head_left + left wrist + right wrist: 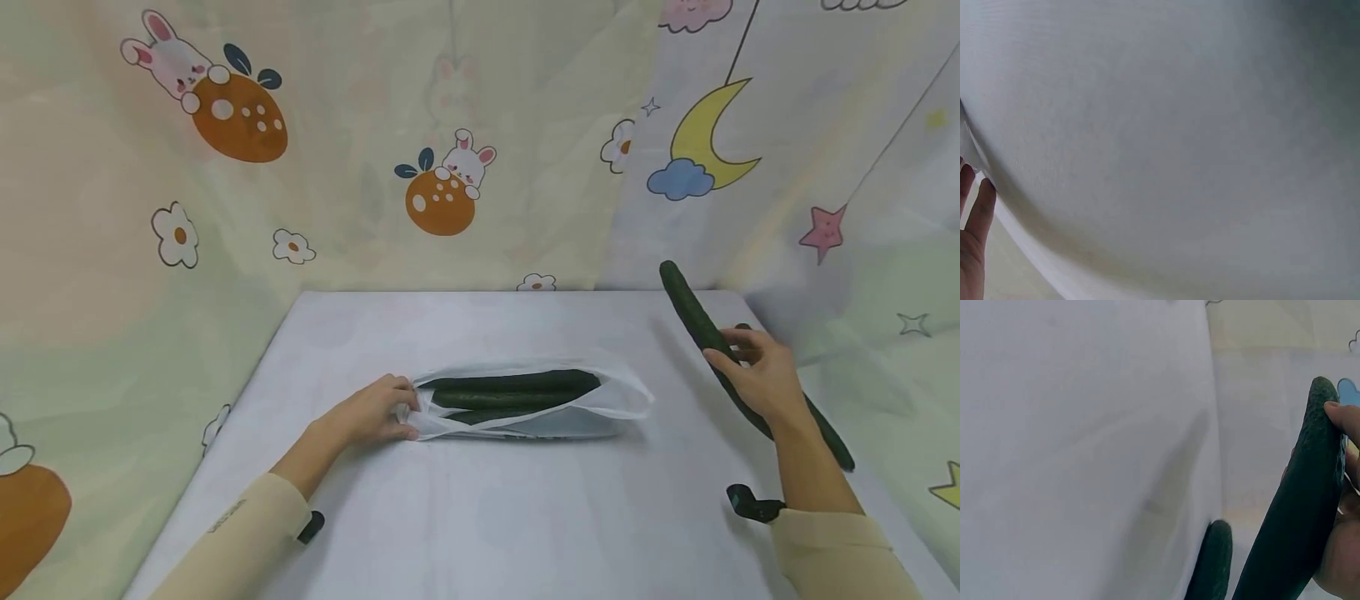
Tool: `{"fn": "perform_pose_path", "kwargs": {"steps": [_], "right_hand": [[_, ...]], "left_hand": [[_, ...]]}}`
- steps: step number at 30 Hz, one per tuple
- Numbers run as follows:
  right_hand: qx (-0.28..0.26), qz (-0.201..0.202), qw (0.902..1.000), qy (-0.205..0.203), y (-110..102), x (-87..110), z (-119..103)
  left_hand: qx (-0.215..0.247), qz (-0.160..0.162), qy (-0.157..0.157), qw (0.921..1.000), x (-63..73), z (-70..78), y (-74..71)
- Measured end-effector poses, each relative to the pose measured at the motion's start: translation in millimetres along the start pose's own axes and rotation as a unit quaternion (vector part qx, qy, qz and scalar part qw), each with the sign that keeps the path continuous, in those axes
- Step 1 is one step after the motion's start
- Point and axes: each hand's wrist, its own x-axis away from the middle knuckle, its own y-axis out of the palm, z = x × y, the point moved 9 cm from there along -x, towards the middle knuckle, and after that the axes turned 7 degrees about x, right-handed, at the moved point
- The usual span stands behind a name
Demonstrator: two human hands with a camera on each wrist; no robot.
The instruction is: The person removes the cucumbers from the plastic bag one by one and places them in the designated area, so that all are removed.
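Note:
A white plastic bag (628, 400) lies on its side mid-table, its opening showing several dark green cucumbers (510, 398). At the bag's left end my left hand (372, 411) pinches the edge. In the left wrist view, only a few fingers (982, 215) show at the lower left. My right hand (767, 375) grips a long cucumber (693, 312) around its middle, over the table's right side. It slants with one end pointing up and away. Another cucumber (828, 437) lies along the table's right edge, partly hidden behind the right hand and forearm.
A white cloth covers the table (510, 508). Behind it and at both sides hangs a printed curtain (555, 208) with rabbits, flowers and a moon. A black wrist mount (752, 504) sits at the right cuff.

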Motion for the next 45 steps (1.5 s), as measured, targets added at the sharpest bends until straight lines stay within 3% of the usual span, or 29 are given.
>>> {"fn": "perform_pose_path", "kwargs": {"steps": [11, 19, 27, 38, 45], "right_hand": [[0.056, -0.002, 0.9983, 0.015, -15, -1.5, 47], [0.128, 0.012, 0.9916, -0.011, -12, 0.4, 46], [0.142, -0.011, 0.9892, 0.036, -3, -2.8, 67], [0.167, -0.009, 0.9841, 0.060, 0, 2.6, 76], [0.186, -0.022, 0.9791, 0.078, 3, 2.0, 80]], "left_hand": [[0.005, 0.001, 0.006, 1.0000, -0.2, -2.1, 2.4], [0.003, 0.007, 0.003, 1.0000, 1.3, -1.1, -1.9], [0.003, -0.001, -0.002, 1.0000, -0.9, -2.3, -0.5], [-0.006, -0.004, -0.023, 0.9997, 0.4, -6.2, -0.4], [0.000, -0.006, -0.011, 0.9999, -0.3, -3.9, 0.8]]}}
